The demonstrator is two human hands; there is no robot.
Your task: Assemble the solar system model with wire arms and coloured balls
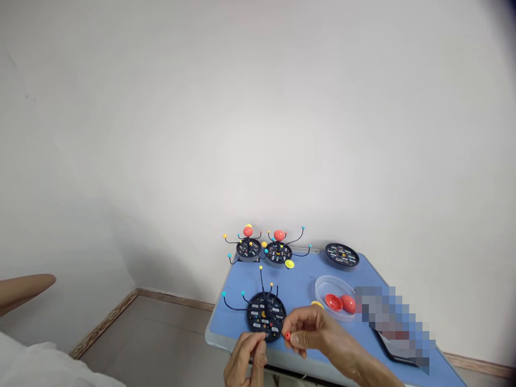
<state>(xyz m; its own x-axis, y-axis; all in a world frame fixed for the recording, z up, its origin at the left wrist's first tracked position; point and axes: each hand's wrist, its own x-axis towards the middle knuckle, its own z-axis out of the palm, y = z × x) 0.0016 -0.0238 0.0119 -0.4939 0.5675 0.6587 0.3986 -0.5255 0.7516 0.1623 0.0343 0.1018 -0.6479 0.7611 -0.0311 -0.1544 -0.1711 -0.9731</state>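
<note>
My right hand (310, 333) pinches a small red bead (287, 336) between finger and thumb, just off the front right rim of a black planetary-model disc (266, 316). That disc carries thin black wire arms (262, 282) tipped with small cyan and yellow beads. My left hand (245, 361) sits at the disc's front edge, its fingertips against or just over the rim. I cannot tell whether those fingers grip anything. A yellow piece (317, 304) shows just behind my right hand, partly hidden.
A blue table (300, 285) has two built wire models (249, 244) (279, 248) with orange-red balls at the back, a bare black disc (342, 255), a yellow ring (289, 264) and a clear oval tub (334, 297) holding red half-spheres (334, 302). A pixelated patch (393, 322) covers the right.
</note>
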